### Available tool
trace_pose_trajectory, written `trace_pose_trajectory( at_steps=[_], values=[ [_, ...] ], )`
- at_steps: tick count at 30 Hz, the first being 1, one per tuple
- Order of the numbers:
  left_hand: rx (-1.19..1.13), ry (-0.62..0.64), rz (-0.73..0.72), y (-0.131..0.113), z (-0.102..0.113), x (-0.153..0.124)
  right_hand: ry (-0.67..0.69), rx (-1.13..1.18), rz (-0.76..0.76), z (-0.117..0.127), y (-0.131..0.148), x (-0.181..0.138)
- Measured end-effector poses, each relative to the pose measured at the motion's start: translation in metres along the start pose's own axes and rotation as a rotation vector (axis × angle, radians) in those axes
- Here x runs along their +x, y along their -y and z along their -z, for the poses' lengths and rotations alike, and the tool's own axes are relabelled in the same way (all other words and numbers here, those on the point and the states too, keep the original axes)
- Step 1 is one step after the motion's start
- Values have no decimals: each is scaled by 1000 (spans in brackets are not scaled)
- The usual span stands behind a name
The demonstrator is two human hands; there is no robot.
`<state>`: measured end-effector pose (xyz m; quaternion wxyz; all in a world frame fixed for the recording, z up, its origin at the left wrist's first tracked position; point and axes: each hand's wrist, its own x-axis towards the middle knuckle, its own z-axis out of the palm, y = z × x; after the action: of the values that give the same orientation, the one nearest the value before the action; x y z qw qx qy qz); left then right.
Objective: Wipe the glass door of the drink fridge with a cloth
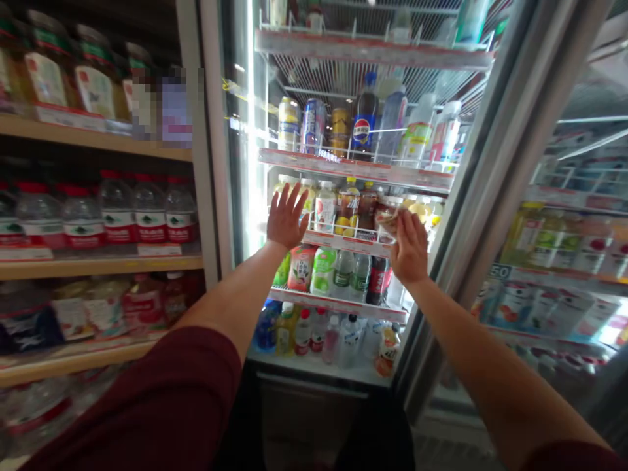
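My left hand point(288, 216) is raised with its fingers spread, in front of the left end of the fridge's middle shelf. It holds nothing and seems to be flat towards the glass; whether it touches cannot be made out. Over the right part of the same shelf, my right hand point(411, 252) is closed on a small crumpled cloth point(389, 222), light brown and partly hidden by the fingers. Behind both hands stand bottles, among them a bottle of dark tea with a yellow cap point(348, 199) and a white-labelled bottle point(324, 206).
The lit drinks fridge has several wire shelves with price rails point(343, 167); a cola bottle point(364, 118) stands higher up. Wooden shelves point(98, 265) with red-capped water bottles are on the left. A metal door frame point(483, 216) rises at right, beside another stocked fridge.
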<state>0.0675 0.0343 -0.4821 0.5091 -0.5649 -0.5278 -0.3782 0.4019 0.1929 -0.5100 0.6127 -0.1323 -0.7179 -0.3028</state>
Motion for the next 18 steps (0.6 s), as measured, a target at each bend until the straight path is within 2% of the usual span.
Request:
trace_pose_trajectory(
  at_steps=[3, 5, 9, 12, 16, 18],
  values=[
    [8, -6, -7, -2, 2, 0, 165, 81, 147, 0, 15, -12],
    [12, -4, -2, -2, 2, 0, 210, 118, 168, -2, 17, 1],
    [10, -3, 11, -2, 2, 0, 100, 112, -4, -10, 14, 40],
    [10, 3, 15, -2, 2, 0, 66, 111, -71, -15, 22, 33],
    [24, 8, 0, -3, 2, 0, 242, 153, 147, -14, 40, 2],
    [29, -1, -5, -3, 2, 0, 293, 173, 240, -16, 45, 5]
  ],
)
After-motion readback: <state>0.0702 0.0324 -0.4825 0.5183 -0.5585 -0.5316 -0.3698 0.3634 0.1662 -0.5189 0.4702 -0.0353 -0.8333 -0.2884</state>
